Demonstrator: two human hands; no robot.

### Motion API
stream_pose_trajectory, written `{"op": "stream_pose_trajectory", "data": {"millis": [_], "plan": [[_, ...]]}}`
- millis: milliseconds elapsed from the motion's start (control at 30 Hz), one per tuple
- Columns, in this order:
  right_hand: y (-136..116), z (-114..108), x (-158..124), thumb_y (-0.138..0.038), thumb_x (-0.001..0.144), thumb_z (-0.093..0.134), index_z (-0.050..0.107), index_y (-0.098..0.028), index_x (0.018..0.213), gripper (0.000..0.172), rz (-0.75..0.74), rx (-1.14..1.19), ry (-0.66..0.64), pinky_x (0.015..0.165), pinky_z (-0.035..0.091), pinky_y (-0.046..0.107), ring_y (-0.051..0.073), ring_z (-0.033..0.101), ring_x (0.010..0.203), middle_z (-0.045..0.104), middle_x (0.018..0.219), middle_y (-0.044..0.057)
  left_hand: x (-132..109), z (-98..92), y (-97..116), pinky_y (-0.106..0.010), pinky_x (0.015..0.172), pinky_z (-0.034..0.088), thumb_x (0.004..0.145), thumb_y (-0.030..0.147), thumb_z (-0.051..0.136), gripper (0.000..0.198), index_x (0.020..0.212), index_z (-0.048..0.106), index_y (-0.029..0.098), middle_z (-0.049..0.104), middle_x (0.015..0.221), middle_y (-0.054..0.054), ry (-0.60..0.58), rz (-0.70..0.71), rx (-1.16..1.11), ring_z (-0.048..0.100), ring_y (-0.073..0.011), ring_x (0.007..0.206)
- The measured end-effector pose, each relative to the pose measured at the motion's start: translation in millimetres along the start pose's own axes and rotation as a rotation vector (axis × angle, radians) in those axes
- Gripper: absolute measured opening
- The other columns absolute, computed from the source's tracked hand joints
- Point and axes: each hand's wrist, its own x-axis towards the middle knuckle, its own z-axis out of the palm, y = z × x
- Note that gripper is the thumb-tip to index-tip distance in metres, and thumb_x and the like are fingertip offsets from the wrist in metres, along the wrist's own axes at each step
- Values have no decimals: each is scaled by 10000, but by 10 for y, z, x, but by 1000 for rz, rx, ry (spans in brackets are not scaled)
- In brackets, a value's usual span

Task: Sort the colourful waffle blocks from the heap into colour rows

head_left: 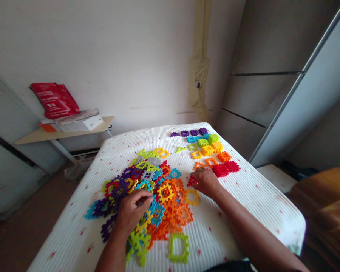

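Observation:
A mixed pile of plastic interlocking building pieces (170, 206) in many colours lies in front of me. Over its left part is my left hand (132, 209), with thumb and forefinger curled together at the tips; whatever may be between them is hidden. My right hand (205, 181) is right of the pile, its fingers closed at a red triangular building piece (191, 180) on the bedspread. Just beyond it sit a row of red square pieces (226, 169) and some orange pieces (211, 161). A yellow square frame (197, 197) lies below the right hand.
Farther back, purple (194, 132), blue (191, 139), green (203, 142) and yellow pieces (207, 150) stand in colour rows. A green frame (170, 247) lies near the front of the white bedspread (82, 226). A side table (31, 139) holds a red bag (55, 101); a cabinet (252, 90) stands right.

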Motion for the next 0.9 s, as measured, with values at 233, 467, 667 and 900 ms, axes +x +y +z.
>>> {"op": "stream_pose_trajectory", "data": {"millis": [233,467,667,900], "plan": [[18,-7,-11,-259,763,589,664,-211,904,167,-20,24,7,784,419,261,196,550,950,630,971,75,-3,18,-23,-243,611,476,709,315,575,152,728,670,198,670,708,-5,15,-19,-11,606,-145,650],[-45,33,31,-137,799,498,671,-164,794,175,-16,-10,7,704,428,246,191,578,868,640,856,82,-9,18,0,-244,612,483,714,323,570,155,723,670,205,672,702,-3,13,-35,13,602,-143,639],[-45,80,30,-113,796,498,667,-170,805,179,-21,37,24,739,424,220,167,584,902,643,863,77,-5,21,-9,-247,615,485,714,324,570,160,727,668,199,671,704,-10,18,-20,-4,603,-145,640],[-88,-52,157,-205,816,490,648,-219,937,200,-11,34,94,720,434,252,177,596,902,657,937,50,2,26,-45,-242,592,473,733,330,557,171,736,662,195,660,693,-9,-5,-9,5,597,-143,628]]}}
